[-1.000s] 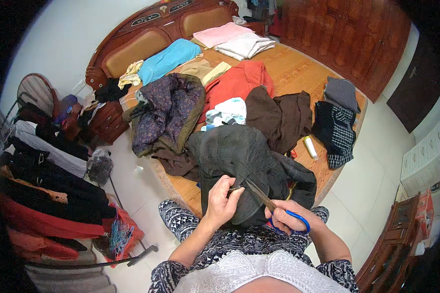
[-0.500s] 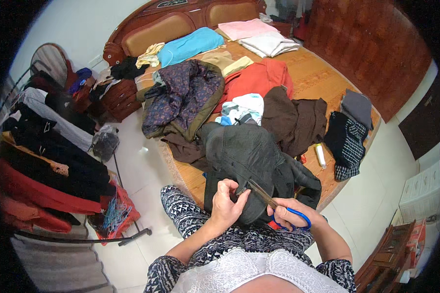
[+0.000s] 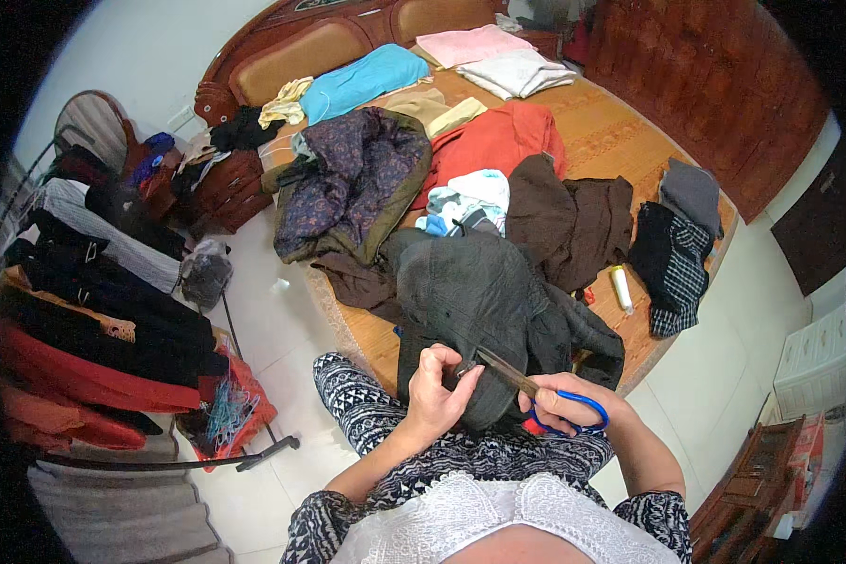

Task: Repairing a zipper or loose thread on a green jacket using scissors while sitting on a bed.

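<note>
A dark grey garment (image 3: 465, 287) lies across my lap and the near edge of the bed. My left hand (image 3: 432, 395) pinches a small fold at its edge between thumb and fingers; whatever else sits in that pinch is too small to make out. In my right hand (image 3: 564, 399) is a pair of scissors (image 3: 508, 368) with blue handles. Its blades point up and left over the garment, with their tips close to my left fingertips.
The bed (image 3: 620, 141) holds a patterned jacket (image 3: 357, 183), a red garment (image 3: 498, 141), brown clothing (image 3: 569, 221), a white tube (image 3: 621, 289) and folded towels. A rack of hanging clothes (image 3: 103, 291) stands at left. Drawers (image 3: 813, 362) are at right.
The view has shifted slightly. Both hands stay in nearly the same place on the garment, with the scissors' handles turned a little to the right.
</note>
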